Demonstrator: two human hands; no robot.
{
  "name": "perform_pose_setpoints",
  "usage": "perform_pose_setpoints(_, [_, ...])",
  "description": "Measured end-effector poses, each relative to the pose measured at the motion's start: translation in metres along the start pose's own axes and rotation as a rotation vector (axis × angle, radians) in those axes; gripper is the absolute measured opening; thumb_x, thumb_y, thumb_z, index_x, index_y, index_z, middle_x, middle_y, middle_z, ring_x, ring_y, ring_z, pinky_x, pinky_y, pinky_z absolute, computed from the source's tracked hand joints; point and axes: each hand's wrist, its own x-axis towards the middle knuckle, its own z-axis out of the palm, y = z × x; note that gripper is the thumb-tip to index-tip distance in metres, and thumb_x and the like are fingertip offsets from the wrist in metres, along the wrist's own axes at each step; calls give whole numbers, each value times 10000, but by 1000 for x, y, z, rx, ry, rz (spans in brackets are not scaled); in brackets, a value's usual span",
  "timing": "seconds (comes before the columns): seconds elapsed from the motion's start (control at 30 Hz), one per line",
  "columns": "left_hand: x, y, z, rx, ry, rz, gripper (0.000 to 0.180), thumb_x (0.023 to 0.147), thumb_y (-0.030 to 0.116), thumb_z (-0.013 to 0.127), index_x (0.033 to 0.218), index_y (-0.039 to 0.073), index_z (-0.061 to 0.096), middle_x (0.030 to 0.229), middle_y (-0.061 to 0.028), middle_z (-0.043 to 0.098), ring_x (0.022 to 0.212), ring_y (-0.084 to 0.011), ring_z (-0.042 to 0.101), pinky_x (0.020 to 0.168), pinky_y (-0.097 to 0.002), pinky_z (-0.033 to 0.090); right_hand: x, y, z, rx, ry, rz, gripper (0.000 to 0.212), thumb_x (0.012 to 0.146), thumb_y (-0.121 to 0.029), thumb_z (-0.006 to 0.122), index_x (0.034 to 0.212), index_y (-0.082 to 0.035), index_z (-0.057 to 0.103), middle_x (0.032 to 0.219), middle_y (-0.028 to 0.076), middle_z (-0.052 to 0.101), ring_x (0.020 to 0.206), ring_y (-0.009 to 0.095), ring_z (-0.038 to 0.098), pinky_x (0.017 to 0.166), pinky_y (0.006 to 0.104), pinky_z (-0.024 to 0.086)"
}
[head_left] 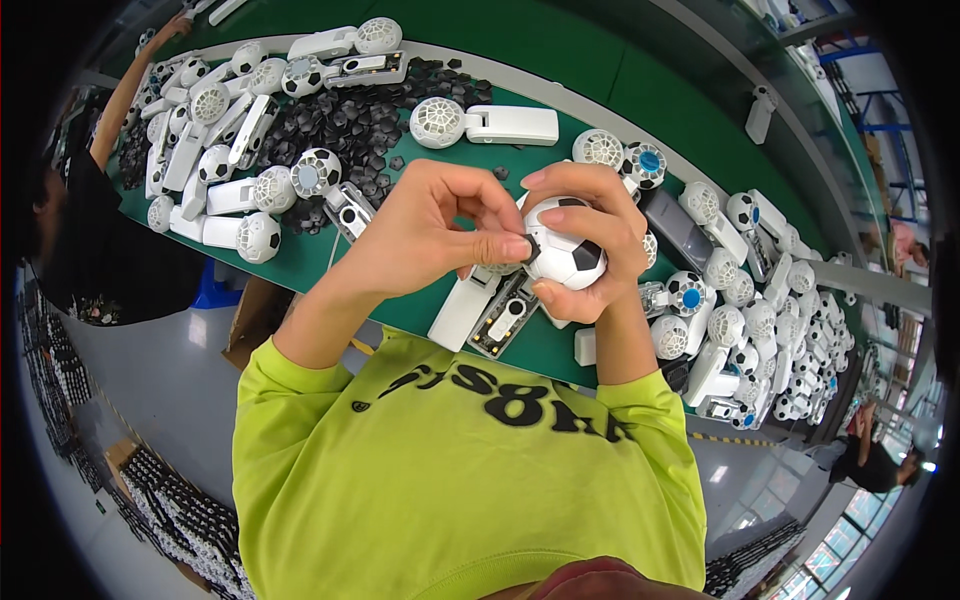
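Observation:
My right hand is wrapped round a white football-shaped ball with black patches. My left hand pinches a small black patch between thumb and finger, at the left side of the ball. Whether the patch is seated in the ball or only touches it, I cannot tell. Under my hands lie a white handle and an opened handle showing its inner parts. My fingers hide their upper ends.
A heap of loose black patches spreads over the green table. White ball-headed devices crowd the left and right. One device lies beyond my hands. Another person's arm reaches in at far left.

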Motion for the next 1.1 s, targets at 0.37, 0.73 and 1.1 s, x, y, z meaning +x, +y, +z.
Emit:
perform_pose_setpoints(0.37, [14, -4, -13, -15, -77, -91, 160, 784, 59, 784, 847, 24, 641, 735, 2, 629, 641, -44, 564, 472, -190, 404, 4, -1, -3, -94, -112, 1, 374, 710, -299, 712, 963, -25, 693, 999, 197, 645, 737, 278, 663, 618, 329, 537])
perform_pose_setpoints(0.73, [21, -7, -17, -264, -149, -122, 224, 838, 85, 716, 1004, 50, 570, 888, 2, 612, 702, -52, 581, 488, -189, 432, -1, 2, 7, -224, 40, -6, 332, 653, -180, 737, 953, -40, 705, 989, 126, 675, 704, 264, 660, 602, 329, 547])
perform_pose_setpoints(1.1, [19, 2, 4, -269, -28, -189, 201, 874, 121, 691, 1016, 83, 554, 876, 19, 607, 691, -50, 570, 496, -186, 429, -1, 3, 1, -177, 49, -38, 364, 665, -167, 751, 987, -11, 684, 999, 189, 675, 752, 277, 684, 619, 320, 551])
